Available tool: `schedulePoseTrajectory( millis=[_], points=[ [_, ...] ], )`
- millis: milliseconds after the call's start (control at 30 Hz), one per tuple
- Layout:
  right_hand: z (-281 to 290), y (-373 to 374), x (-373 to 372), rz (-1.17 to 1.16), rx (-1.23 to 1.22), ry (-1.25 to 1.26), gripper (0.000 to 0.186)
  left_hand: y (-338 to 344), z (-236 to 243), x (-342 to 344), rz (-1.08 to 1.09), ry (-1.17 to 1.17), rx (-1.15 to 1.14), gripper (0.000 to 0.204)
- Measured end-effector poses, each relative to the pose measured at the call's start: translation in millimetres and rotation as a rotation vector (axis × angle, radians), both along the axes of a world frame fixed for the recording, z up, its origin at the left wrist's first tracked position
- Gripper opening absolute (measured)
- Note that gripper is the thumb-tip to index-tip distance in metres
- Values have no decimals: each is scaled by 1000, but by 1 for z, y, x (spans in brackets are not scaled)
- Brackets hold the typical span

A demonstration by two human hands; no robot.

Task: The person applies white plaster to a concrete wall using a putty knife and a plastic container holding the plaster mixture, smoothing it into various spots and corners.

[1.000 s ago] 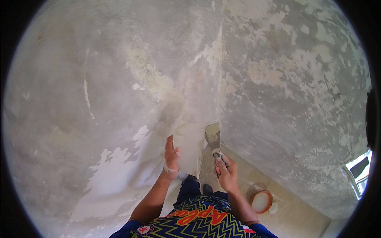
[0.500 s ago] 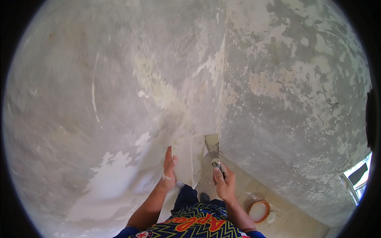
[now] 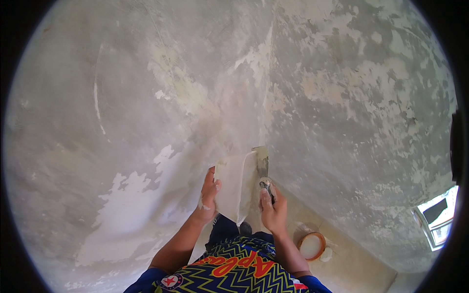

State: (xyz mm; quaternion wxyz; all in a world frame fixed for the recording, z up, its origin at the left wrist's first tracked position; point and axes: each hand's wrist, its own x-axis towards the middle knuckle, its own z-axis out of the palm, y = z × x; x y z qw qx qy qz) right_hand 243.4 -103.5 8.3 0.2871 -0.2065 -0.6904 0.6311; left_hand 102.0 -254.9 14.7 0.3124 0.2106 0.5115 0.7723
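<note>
My left hand grips the left edge of a flat, pale plastering board, its fingers mostly hidden behind it. White filler smears the face, with a raised ridge of it running lengthwise. My right hand is closed around the dark handle of a putty knife. The knife points away from me, its blade coated with filler and lying at the board's far right corner; whether it presses on the board I cannot tell. White filler marks both hands.
Ahead is a grey wall with white patches, meeting a second blotchy wall at a corner. A round orange-brown bucket holding something white stands on the tan floor at right. At the far right is a bright window.
Both hands have risen slightly in the picture, with the board and putty knife still held. The whole view has shifted a little, moving the walls, bucket and window.
</note>
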Motion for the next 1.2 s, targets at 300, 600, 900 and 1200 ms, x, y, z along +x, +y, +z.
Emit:
schedulePoseTrajectory(
  millis=[300, 600, 900, 1200],
  points=[
    [-5, 6, 4, -32, -64, 14, 21, 14, 1, 6, 22, -260, 110, 64],
    [-17, 7, 0, -40, 55, 73, 23, 12, 1, -2, 42, -321, 122, 58],
    [-19, 4, -8, -26, 136, 43, 24, 8, 7, -3, 64, -282, 139, 61],
    [-15, -1, -16, -39, 100, 55, 24, 1, 12, 0, 91, -187, 44, 66]
  ],
)
